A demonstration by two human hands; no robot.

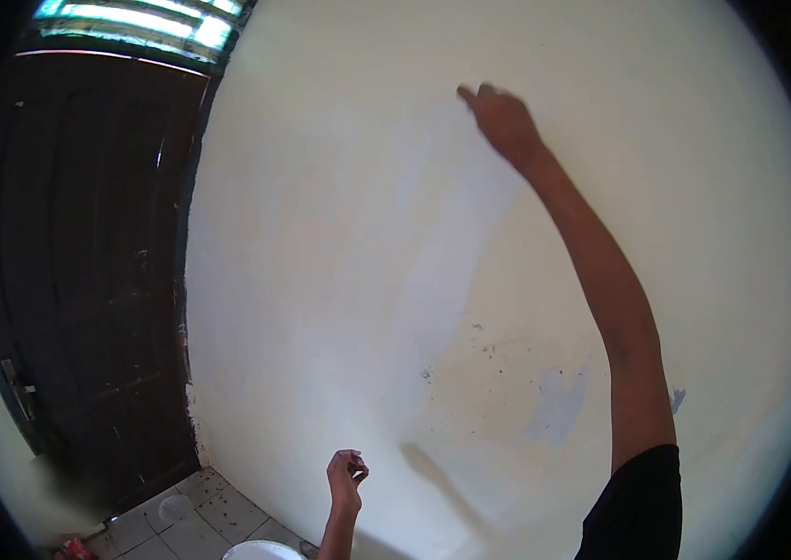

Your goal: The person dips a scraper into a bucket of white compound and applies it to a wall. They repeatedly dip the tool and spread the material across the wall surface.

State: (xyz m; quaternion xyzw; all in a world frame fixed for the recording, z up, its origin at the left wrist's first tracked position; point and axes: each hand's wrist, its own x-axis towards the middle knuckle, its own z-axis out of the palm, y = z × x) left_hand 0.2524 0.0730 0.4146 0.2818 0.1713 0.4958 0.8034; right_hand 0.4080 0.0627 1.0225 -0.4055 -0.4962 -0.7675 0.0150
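Wall (339,233) fills most of the view, pale cream, with a lighter, smoother patch running down its middle and some chipped bluish spots (559,406) low on the right. Right hand (500,119) is raised high against this wall, arm stretched up from a black sleeve (643,509) at the near right. Its fingers (466,92) are bunched together and pressed toward the surface; whether they pinch some small tool or cloth I cannot tell, since the hand covers it. Left hand (346,471) hangs low near the bottom centre, held just off the wall, fingers curled loosely inward with the thumb meeting them, and whether it holds anything small cannot be made out. Just below it, at the bottom edge, shows the rim of a white bucket (260,551). A dark wooden door (78,271) stands at the left, with a bright window pane (144,21) above it and pale floor tiles (200,518) at its foot.
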